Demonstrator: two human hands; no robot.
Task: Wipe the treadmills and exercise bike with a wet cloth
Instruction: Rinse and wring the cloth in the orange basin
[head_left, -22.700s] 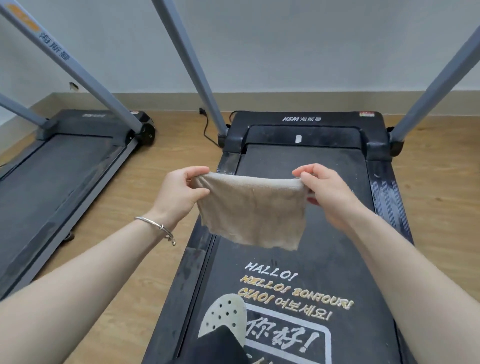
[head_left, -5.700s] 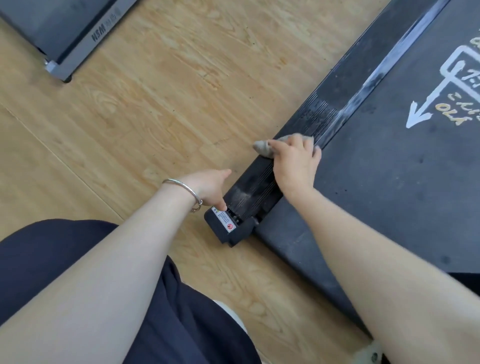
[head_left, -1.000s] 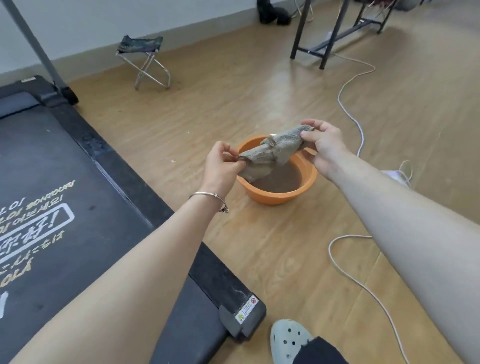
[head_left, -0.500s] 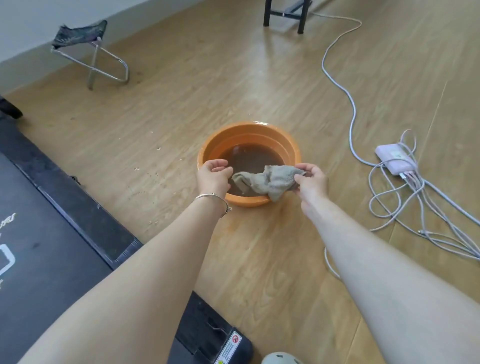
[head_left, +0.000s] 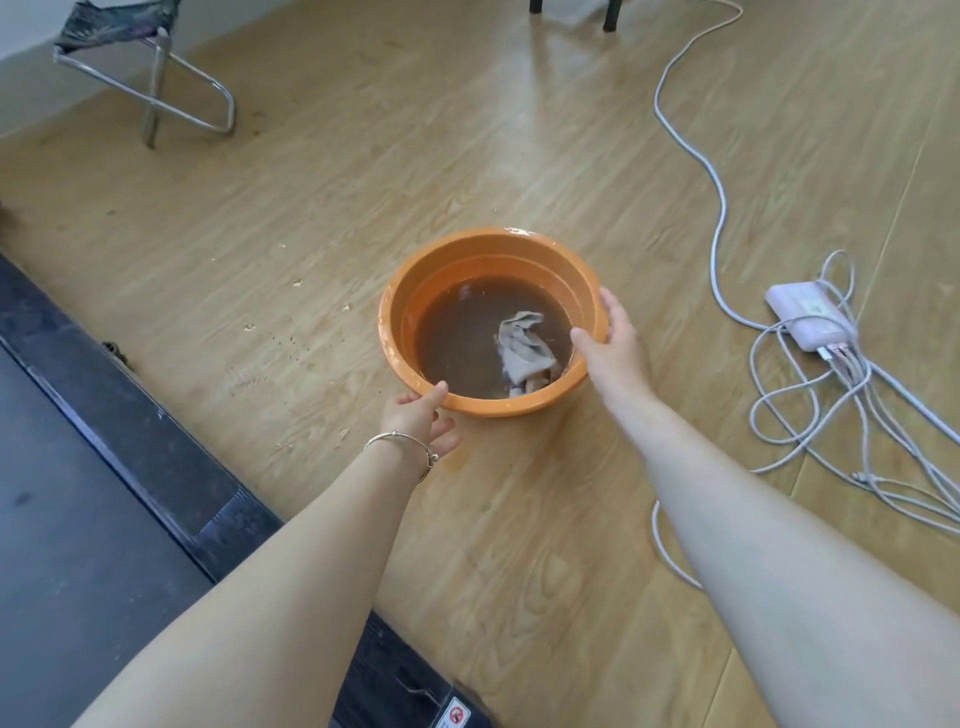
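An orange basin (head_left: 498, 248) of murky brown water stands on the wooden floor. The grey cloth (head_left: 523, 345) lies crumpled in the water at the basin's right side, with no hand on it. My left hand (head_left: 420, 420), with a bracelet on the wrist, grips the basin's near-left rim. My right hand (head_left: 613, 338) holds the right rim, thumb inside and fingers outside. The black treadmill (head_left: 93, 467) fills the lower left, its side rail running diagonally.
A white cable (head_left: 696, 150) snakes across the floor to a power strip (head_left: 808, 319) with several tangled cords on the right. A folding stool (head_left: 150, 67) stands at the top left. Small crumbs lie on the floor left of the basin.
Both hands held the cloth stretched over the basin half a second ago. The cloth now lies in the water and both hands have gone to the basin's rim.
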